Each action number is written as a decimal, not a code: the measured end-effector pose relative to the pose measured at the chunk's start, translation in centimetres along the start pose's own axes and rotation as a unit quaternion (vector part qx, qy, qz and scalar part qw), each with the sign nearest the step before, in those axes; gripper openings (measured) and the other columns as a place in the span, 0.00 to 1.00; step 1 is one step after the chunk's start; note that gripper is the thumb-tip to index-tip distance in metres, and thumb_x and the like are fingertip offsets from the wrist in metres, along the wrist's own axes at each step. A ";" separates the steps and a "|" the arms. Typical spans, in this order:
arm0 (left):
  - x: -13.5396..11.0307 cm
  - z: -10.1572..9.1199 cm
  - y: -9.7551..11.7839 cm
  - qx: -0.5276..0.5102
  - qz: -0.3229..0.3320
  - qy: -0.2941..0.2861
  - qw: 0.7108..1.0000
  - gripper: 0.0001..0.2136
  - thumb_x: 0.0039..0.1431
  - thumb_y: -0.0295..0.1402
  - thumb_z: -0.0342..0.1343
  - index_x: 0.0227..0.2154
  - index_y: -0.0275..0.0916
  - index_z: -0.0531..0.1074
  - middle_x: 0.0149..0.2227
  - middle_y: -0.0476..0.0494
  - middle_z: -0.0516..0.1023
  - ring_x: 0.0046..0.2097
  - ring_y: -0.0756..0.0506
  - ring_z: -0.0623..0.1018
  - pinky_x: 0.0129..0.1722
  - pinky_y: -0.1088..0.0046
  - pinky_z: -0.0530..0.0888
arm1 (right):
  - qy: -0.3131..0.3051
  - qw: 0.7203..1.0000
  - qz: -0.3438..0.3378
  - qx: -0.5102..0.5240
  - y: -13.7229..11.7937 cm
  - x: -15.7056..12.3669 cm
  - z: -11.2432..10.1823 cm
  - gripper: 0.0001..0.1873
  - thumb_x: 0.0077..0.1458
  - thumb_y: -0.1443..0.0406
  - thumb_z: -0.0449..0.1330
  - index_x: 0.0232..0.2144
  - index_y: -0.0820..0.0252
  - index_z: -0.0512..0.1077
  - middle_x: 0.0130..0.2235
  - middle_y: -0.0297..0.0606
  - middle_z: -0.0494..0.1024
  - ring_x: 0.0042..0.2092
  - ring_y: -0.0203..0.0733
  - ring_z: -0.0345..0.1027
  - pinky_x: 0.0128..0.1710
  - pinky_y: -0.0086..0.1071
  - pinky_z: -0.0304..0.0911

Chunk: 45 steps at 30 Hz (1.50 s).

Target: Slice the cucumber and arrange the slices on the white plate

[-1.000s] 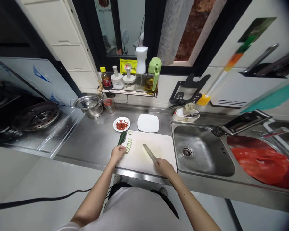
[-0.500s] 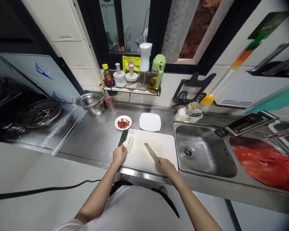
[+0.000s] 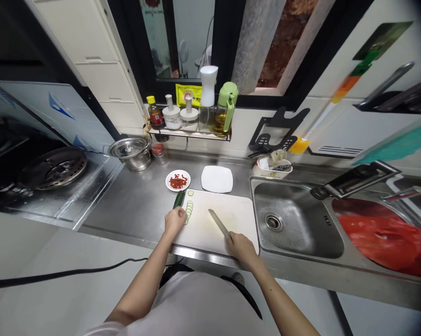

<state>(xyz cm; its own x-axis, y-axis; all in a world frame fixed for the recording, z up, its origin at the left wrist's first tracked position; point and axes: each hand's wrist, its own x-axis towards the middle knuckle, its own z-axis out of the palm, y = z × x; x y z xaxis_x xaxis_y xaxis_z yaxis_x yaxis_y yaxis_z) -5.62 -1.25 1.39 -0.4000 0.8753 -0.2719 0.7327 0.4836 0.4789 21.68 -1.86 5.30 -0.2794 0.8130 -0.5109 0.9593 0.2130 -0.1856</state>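
Observation:
My right hand (image 3: 242, 248) is wrapped round the handle of a kitchen knife (image 3: 218, 222), its blade pointing up and left over the white cutting board (image 3: 228, 206). My left hand (image 3: 174, 221) is at the board's left edge with its fingers curled closed; what they hold, if anything, is hidden. Just beyond it lies a dark green cucumber (image 3: 178, 199), its near end covered by the hand. Beside those fingers, overlapping cucumber slices (image 3: 189, 208) form a row on the board. One separate slice (image 3: 191, 192) lies at the row's far end.
Behind the board stand a small plate of chopped red pieces (image 3: 178, 181) and a white square plate (image 3: 216, 179). A steel sink (image 3: 301, 224) is on the right. A lidded pot (image 3: 131, 151) and stove (image 3: 52, 168) are on the left. Condiment bottles fill a wall rack (image 3: 192, 134).
My left hand has shifted slightly up toward the cucumber slices and covers more of the cucumber's near end. The knife stays in my right hand, nearly still. The view has moved slightly.

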 end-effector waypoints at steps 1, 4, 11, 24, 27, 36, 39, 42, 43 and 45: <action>0.5 -0.1 0.4 -0.002 0.005 0.006 1.000 0.06 0.56 0.36 0.53 0.32 0.43 0.73 0.31 0.50 0.78 0.36 0.48 0.75 0.35 0.74 0.63 | 0.008 1.000 0.004 0.002 0.0 -0.3 -0.1 0.19 0.63 0.61 0.42 0.42 0.60 0.70 0.40 0.46 0.78 0.44 0.45 0.71 0.37 0.31 0.57; 2.3 -0.5 1.8 0.001 0.024 0.026 0.999 0.08 0.57 0.35 0.51 0.36 0.43 0.73 0.33 0.48 0.78 0.36 0.47 0.75 0.36 0.74 0.64 | 0.038 0.999 0.026 0.017 -0.1 -1.0 -0.5 0.19 0.65 0.59 0.41 0.43 0.58 0.69 0.38 0.44 0.78 0.41 0.44 0.72 0.35 0.30 0.54; 6.3 -0.5 5.4 0.118 0.075 0.087 0.986 0.16 0.57 0.37 0.51 0.47 0.43 0.73 0.49 0.38 0.72 0.53 0.37 0.65 0.50 0.61 0.60 | 0.078 0.994 0.048 0.065 0.0 -1.6 -0.6 0.19 0.66 0.57 0.40 0.45 0.56 0.67 0.36 0.40 0.78 0.38 0.41 0.71 0.31 0.29 0.49; 9.1 1.2 5.5 0.257 0.141 0.059 0.954 0.15 0.59 0.30 0.45 0.42 0.36 0.77 0.48 0.30 0.70 0.52 0.34 0.61 0.50 0.54 0.56 | 0.058 0.994 0.053 0.072 1.2 -1.9 -0.4 0.17 0.65 0.59 0.42 0.44 0.58 0.68 0.35 0.42 0.78 0.39 0.42 0.71 0.31 0.29 0.48; 9.3 1.0 5.5 0.244 0.143 0.062 0.957 0.14 0.59 0.31 0.48 0.44 0.37 0.75 0.49 0.32 0.71 0.52 0.34 0.62 0.49 0.56 0.57 | 0.060 0.994 0.059 0.069 1.6 -1.8 -0.1 0.17 0.65 0.59 0.43 0.44 0.58 0.68 0.35 0.42 0.77 0.39 0.43 0.71 0.31 0.29 0.48; 8.8 0.2 6.2 0.128 0.101 0.014 0.986 0.11 0.58 0.30 0.49 0.39 0.42 0.75 0.40 0.40 0.79 0.48 0.41 0.73 0.49 0.63 0.61 | 0.052 0.994 0.060 0.069 1.5 -2.1 0.1 0.19 0.65 0.58 0.41 0.42 0.58 0.68 0.36 0.42 0.77 0.40 0.43 0.71 0.32 0.30 0.49; 8.1 0.3 6.6 0.068 0.085 -0.007 0.994 0.11 0.58 0.31 0.50 0.40 0.43 0.76 0.41 0.43 0.79 0.46 0.43 0.75 0.48 0.67 0.63 | 0.050 0.995 0.061 0.065 1.3 -2.4 -0.1 0.18 0.65 0.58 0.41 0.41 0.58 0.68 0.36 0.42 0.77 0.40 0.43 0.72 0.32 0.30 0.50; 7.2 0.8 7.3 0.019 0.083 -0.032 0.996 0.10 0.57 0.30 0.51 0.39 0.43 0.76 0.41 0.46 0.80 0.45 0.45 0.76 0.45 0.71 0.66 | 0.050 0.995 0.066 0.061 1.3 -2.6 -0.2 0.17 0.65 0.58 0.42 0.42 0.58 0.68 0.37 0.43 0.77 0.41 0.43 0.71 0.33 0.29 0.51; 6.8 1.1 7.5 0.008 0.088 -0.043 0.995 0.10 0.56 0.30 0.52 0.38 0.43 0.76 0.41 0.46 0.80 0.44 0.46 0.76 0.44 0.72 0.66 | 0.050 0.995 0.064 0.059 1.4 -2.6 -0.2 0.17 0.65 0.58 0.42 0.42 0.58 0.68 0.37 0.43 0.77 0.41 0.43 0.71 0.33 0.29 0.52; 5.9 1.7 8.1 -0.005 0.104 -0.067 0.992 0.10 0.55 0.29 0.53 0.38 0.43 0.76 0.39 0.47 0.80 0.42 0.47 0.76 0.42 0.74 0.67 | 0.050 0.995 0.060 0.055 1.5 -2.7 -0.2 0.18 0.65 0.59 0.41 0.42 0.58 0.68 0.37 0.43 0.77 0.41 0.44 0.71 0.34 0.29 0.53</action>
<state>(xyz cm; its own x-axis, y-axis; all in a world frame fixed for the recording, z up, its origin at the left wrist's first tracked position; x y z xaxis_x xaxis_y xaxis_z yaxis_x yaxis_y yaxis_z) -1.17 7.83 2.24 -0.1627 0.9478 -0.2743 0.7863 0.2925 0.5442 23.85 -3.59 6.61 -0.1517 0.8799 -0.4502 0.9735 0.0540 -0.2224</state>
